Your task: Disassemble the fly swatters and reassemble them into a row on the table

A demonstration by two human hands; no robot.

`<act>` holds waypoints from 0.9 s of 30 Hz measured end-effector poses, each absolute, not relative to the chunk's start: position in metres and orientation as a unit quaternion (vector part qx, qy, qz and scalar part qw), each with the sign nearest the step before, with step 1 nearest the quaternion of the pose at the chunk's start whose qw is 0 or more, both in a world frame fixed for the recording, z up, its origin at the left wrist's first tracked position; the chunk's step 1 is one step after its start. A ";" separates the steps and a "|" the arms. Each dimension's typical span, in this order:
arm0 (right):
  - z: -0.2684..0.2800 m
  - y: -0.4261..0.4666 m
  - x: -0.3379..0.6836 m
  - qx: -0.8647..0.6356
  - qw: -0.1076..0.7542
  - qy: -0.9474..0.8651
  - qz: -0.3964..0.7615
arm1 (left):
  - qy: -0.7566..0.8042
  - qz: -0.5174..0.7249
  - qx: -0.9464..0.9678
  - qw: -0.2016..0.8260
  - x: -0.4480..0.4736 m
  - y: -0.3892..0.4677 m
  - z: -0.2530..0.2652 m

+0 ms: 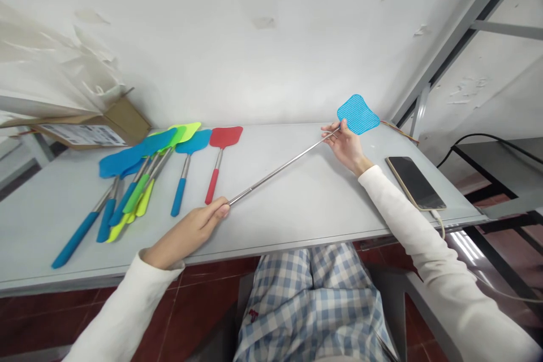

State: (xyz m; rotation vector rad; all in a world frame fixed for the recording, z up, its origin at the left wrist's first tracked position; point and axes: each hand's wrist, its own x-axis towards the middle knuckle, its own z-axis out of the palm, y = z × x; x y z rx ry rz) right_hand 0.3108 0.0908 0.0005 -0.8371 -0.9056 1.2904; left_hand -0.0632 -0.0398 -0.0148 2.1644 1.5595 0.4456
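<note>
A blue fly swatter (358, 114) with a long, extended metal rod stretches between my two hands above the table. My left hand (197, 226) is wrapped round its handle end, which the fingers hide. At the other end, my right hand (345, 144) pinches the rod just below the mesh head, thumb on top and other fingers partly spread. Left of the rod lie a red fly swatter (225, 137) and another blue fly swatter (179, 197), both with short rods. Further left, several blue, green and yellow swatters (134, 197) overlap in a pile.
An opened cardboard box (127, 119) stands at the table's back left, against the white wall. On the right lies a phone (414, 182) with a charging cable plugged in. Thin coloured wires (401, 131) run along the back right edge of the grey table (288, 209).
</note>
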 end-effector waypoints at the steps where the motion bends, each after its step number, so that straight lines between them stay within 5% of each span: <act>1: 0.000 0.091 0.311 -0.367 0.628 -0.393 0.562 | 0.561 0.156 0.781 0.226 -0.061 -0.040 -0.015; 18: -0.005 0.108 0.337 -0.400 0.702 -0.360 0.467 | 0.547 0.139 0.786 0.250 -0.007 -0.027 -0.009; 27: -0.015 0.089 0.294 -0.334 0.690 -0.374 0.523 | 0.527 0.157 0.801 0.235 0.023 -0.008 -0.006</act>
